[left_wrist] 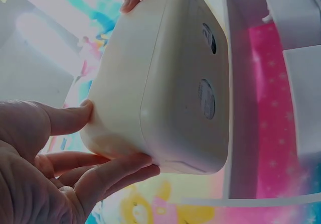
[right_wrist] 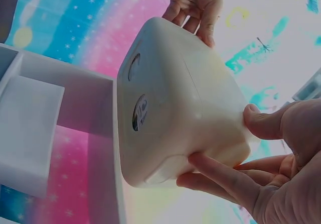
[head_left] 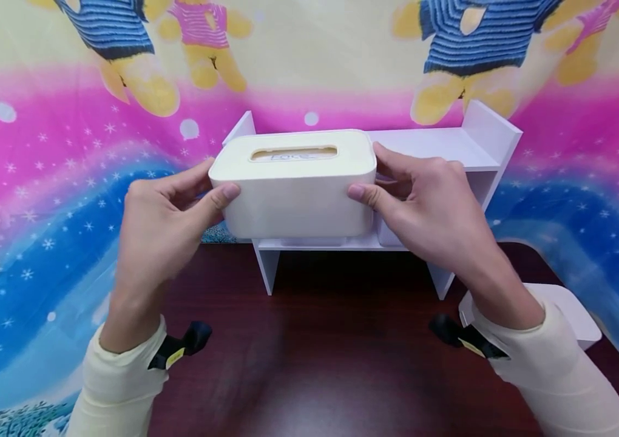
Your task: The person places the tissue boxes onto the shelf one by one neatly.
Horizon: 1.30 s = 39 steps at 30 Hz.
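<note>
Between both hands is a cream tissue box with rounded corners, lifted in front of the white shelf's upper board. Through the oval slot in its top, some white tissue packaging with lettering shows. My left hand grips its left end, thumb on the front face and fingers at the side. The right hand holds the opposite end in the same way. From below, both wrist views show the underside of the tissue box with two round holes.
Behind the box a white two-level shelf stands on the dark wooden table. On its lower board, partly hidden, are pale containers. A white box lies by the right forearm. A printed cloth hangs around the table.
</note>
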Each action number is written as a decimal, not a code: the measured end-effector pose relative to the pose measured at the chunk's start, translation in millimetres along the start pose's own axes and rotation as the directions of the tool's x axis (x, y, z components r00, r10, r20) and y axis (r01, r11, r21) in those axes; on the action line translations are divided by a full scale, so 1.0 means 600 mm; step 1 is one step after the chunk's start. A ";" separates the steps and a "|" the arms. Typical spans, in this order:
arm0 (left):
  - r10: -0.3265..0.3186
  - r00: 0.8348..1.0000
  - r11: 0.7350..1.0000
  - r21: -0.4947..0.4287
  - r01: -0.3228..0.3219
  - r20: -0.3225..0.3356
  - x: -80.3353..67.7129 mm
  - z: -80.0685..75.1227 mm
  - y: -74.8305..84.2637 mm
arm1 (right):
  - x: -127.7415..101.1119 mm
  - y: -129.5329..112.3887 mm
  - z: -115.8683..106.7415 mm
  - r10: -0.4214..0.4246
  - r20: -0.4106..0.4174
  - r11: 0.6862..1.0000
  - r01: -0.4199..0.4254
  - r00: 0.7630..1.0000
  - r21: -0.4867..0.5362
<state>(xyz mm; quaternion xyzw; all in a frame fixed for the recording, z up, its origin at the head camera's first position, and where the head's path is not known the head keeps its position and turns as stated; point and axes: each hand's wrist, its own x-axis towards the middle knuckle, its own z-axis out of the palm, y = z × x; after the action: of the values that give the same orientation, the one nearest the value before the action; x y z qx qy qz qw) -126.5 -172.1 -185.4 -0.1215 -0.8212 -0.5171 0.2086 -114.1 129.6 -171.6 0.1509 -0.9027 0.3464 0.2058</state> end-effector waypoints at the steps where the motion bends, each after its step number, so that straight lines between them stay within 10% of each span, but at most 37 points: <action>1: -0.002 1.000 1.000 -0.002 0.002 -0.003 0.003 -0.002 0.004 | 0.003 -0.003 -0.003 -0.002 -0.002 1.000 0.002 1.000 -0.001; 14: -0.012 0.999 0.999 -0.049 0.011 -0.030 0.051 0.004 0.029 | 0.056 -0.013 -0.016 -0.011 -0.068 0.996 0.017 0.998 0.092; 39: -0.110 0.990 0.972 -0.218 0.089 -0.084 0.167 0.065 -0.012 | 0.163 0.035 0.047 0.148 -0.157 0.961 -0.105 0.976 0.254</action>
<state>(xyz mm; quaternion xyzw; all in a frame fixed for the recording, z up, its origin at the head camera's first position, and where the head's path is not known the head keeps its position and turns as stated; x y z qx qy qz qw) -226.5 -141.4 -158.8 -0.0770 -0.7549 -0.6175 0.2074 -215.1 112.4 -156.0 0.0859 -0.8394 0.4795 0.2411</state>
